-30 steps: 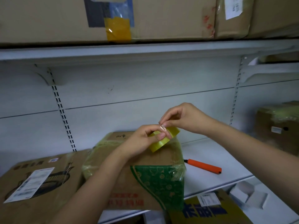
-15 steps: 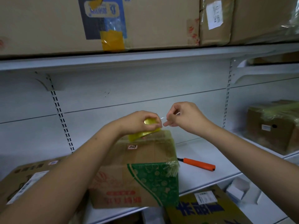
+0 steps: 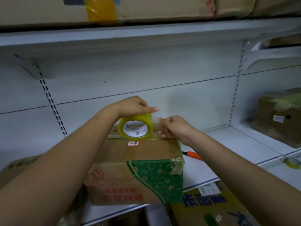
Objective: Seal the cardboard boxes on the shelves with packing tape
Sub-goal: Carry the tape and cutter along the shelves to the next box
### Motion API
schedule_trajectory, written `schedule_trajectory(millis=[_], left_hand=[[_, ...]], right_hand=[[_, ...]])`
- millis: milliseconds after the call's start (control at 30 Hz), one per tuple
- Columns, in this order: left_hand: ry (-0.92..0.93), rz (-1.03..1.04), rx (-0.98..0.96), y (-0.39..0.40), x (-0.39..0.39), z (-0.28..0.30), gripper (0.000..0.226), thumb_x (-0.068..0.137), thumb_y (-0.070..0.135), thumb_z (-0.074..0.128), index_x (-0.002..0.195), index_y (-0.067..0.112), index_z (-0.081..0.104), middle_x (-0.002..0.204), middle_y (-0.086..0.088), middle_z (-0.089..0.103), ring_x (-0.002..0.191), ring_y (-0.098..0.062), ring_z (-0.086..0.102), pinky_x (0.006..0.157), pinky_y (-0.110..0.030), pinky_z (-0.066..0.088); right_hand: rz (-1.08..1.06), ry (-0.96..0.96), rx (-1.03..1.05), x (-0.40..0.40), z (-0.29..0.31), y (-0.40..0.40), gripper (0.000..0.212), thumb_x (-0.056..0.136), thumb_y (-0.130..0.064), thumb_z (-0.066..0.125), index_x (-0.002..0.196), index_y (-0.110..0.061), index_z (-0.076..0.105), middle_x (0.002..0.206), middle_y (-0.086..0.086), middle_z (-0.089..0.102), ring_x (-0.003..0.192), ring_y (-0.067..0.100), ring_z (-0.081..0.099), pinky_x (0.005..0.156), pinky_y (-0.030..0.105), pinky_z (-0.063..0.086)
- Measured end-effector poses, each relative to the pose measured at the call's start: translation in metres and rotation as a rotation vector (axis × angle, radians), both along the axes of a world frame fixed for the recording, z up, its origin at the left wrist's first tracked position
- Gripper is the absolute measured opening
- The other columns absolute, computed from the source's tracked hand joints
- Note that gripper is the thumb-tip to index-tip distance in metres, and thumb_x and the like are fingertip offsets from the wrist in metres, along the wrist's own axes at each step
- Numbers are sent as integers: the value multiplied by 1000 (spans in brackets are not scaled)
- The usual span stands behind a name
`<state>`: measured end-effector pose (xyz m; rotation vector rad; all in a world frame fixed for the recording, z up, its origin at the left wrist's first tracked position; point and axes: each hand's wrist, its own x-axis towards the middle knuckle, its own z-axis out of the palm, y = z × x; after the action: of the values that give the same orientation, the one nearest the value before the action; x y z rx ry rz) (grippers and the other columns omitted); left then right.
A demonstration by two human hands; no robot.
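- Yellowish clear tape roll (image 3: 135, 127) stands on edge on top of the box (image 3: 138, 168), near its back edge, core facing the camera.
- Left hand (image 3: 132, 106) grips the roll from above, fingers curled over its rim, index finger sticking out straight to the right; likely holding it steady so it can unroll along the top.
- Right hand (image 3: 173, 127) sits just right of the roll on the box top, fingers bent and bunched; it seems to pinch or press the free tape end down, but the tape is too clear and blurred to be sure.
- Judgement: the strip is being started at the right side of the lid; the roll must travel left next to cover the seam.
- Box rests on the middle shelf (image 3: 228, 144), front overhanging the edge a bit; older glossy tape wraps its right corner.
- Writing: small white sticker (image 3: 133, 143) on the lid with handwriting, unreadable; red print on the front face, blurred; green patterned panel at the right; roll core has a green logo, not legible.
- Orange knife (image 3: 193, 155) lies on the shelf behind the box, partly hidden by the right arm.
- Second tape roll (image 3: 292, 162) lies on the shelf far right.
- Box below (image 3: 211, 207) shows blue characters and a white label, unreadable.
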<state>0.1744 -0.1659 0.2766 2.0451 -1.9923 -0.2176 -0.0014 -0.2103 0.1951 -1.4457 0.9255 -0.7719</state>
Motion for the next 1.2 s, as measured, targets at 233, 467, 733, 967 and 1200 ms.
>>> schedule_trajectory(millis=[233, 467, 733, 967, 1200], left_hand=[[662, -7, -421, 27, 21, -80, 49, 83, 23, 79, 127, 22, 59, 105, 4, 68, 89, 0, 66, 79, -17, 52], [755, 226, -424, 19, 19, -107, 16, 94, 6, 60, 101, 20, 62, 84, 8, 74, 87, -9, 70, 79, -27, 54], [452, 229, -858, 26, 25, -110, 43, 82, -6, 53, 115, 18, 66, 109, -3, 67, 102, -20, 61, 89, -34, 49], [470, 277, -866, 28, 19, -108, 40, 85, -7, 54, 112, 20, 67, 105, 1, 68, 96, -17, 61, 86, -32, 50], [417, 285, -836, 25, 21, -111, 38, 88, -1, 55, 118, 19, 66, 111, -2, 68, 100, -19, 61, 88, -32, 48]], right_hand=[[-78, -129, 21, 6, -25, -11, 16, 96, -12, 63, 85, -5, 54, 71, 12, 62, 56, 17, 68, 59, 22, 59], [-91, -52, -70, -28, -8, -21, 20, 93, -9, 67, 83, -6, 50, 65, 13, 62, 44, 15, 59, 46, 23, 52], [-123, 168, -79, -97, -6, -31, 21, 91, -14, 69, 78, -8, 55, 66, 9, 65, 47, 11, 53, 44, 21, 48], [-144, 140, -83, -85, -31, -32, 21, 94, -19, 67, 78, -11, 54, 72, 5, 69, 55, 13, 49, 50, 22, 46], [-140, 177, -15, -75, -52, -35, 17, 93, -21, 67, 86, -8, 58, 74, 3, 70, 55, 12, 44, 48, 22, 43]])
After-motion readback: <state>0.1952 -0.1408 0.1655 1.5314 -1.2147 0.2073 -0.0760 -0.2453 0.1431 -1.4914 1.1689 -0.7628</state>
